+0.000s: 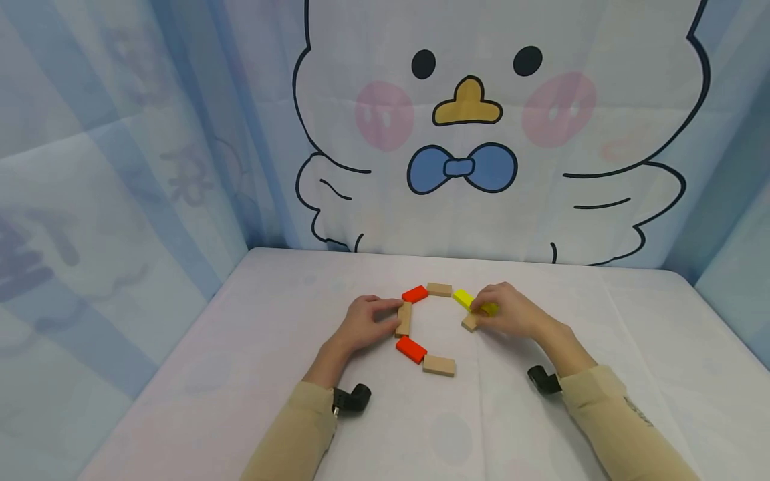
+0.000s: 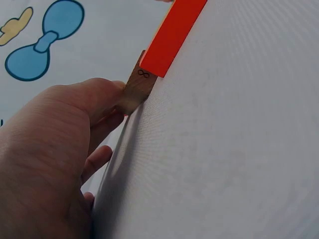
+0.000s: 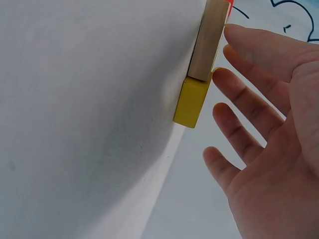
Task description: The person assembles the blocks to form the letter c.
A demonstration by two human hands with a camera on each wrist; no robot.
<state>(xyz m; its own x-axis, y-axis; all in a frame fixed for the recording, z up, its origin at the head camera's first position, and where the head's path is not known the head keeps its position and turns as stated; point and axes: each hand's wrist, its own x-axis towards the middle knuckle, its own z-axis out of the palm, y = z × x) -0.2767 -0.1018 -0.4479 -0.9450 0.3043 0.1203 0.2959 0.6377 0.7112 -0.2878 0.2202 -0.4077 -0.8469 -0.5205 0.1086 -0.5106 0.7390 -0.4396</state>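
Wooden, red and yellow dominoes lie in an open curve on the table. My left hand (image 1: 365, 323) pinches the wooden domino (image 1: 404, 320) at the curve's left with thumb and forefinger. A mark like an 8 shows on that wooden domino (image 2: 137, 84) in the left wrist view, behind a red domino (image 2: 172, 37). At the right side, my right hand (image 1: 510, 311) reaches over another wooden domino (image 1: 469, 323), partly hidden by its fingers. In the right wrist view its fingers are spread, tips close beside that wooden domino (image 3: 209, 42) and a yellow domino (image 3: 191, 102).
A red domino (image 1: 415, 294) and a wooden domino (image 1: 439, 290) form the far part of the curve, next to a yellow domino (image 1: 463, 298). Nearest me are a red domino (image 1: 412, 349) and a wooden domino (image 1: 439, 365). A printed curtain (image 1: 463, 220) hangs behind the table.
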